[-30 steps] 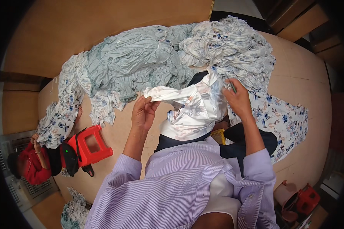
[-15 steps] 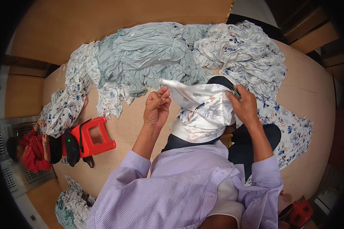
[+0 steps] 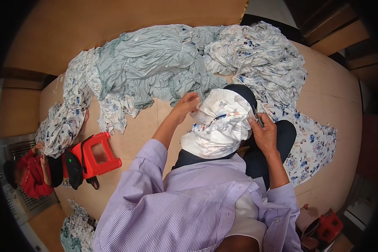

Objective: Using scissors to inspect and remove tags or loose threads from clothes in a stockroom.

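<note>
A white floral cloth lies bunched across my lap and over my dark-trousered knee. My left hand is at the cloth's left edge, fingers loosely curled and apart, with nothing visible in them. On the cloth's other side, my right hand is closed around a small dark green tool, mostly hidden by the fingers. Its fingertips touch the cloth's right edge. More white floral fabric spreads over the floor beside my right knee.
Ahead lie a heap of pale green fabric and a heap of floral fabric. To the left, a person in red handles floral cloth near a red plastic stool. More cloth lies at lower left.
The cloth's raised left part has come down onto my lap. My left hand has moved right and its fingers have loosened. My right hand has dropped a little, still holding the tool.
</note>
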Demonstrator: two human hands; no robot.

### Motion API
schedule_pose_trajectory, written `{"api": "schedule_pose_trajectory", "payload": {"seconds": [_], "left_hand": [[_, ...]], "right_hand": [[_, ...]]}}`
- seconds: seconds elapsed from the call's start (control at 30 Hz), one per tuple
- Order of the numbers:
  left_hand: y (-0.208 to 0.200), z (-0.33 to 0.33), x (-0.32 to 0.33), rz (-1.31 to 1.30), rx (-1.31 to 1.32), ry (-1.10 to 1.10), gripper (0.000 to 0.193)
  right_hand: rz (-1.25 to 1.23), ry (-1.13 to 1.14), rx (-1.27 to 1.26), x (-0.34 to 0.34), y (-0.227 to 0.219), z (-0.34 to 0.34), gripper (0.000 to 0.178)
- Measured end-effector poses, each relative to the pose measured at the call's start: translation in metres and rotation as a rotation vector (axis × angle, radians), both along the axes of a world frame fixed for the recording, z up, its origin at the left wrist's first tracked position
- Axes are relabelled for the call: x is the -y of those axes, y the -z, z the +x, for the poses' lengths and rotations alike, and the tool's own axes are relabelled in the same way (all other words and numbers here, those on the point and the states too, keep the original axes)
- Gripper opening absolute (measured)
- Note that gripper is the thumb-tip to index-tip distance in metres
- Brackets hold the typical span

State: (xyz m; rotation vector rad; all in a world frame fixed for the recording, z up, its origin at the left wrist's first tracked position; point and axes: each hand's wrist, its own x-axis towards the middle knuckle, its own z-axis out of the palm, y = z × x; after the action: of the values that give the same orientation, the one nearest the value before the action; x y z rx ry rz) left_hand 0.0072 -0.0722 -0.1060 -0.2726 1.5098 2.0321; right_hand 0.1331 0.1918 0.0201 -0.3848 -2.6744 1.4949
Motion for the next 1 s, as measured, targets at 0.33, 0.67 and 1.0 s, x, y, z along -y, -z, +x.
{"api": "schedule_pose_trajectory", "payload": {"seconds": [0.33,0.67,1.0], "left_hand": [[-0.020,-0.042,-0.033,0.018,-0.046,0.329,0.023],[-0.107,-0.012,-0.022,0.216,-0.308,0.065,0.014],[-0.144,0.029,-0.015,0.067,-0.461,0.169,0.011]], "right_hand": [[-0.152,0.084,-0.005,-0.005,0.020,0.004,0.011],[-0.309,0.117,0.010,-0.009,-0.003,-0.007,0.014],[-0.414,-0.047,-0.005,0.051,-0.052,-0.044,0.019]]}}
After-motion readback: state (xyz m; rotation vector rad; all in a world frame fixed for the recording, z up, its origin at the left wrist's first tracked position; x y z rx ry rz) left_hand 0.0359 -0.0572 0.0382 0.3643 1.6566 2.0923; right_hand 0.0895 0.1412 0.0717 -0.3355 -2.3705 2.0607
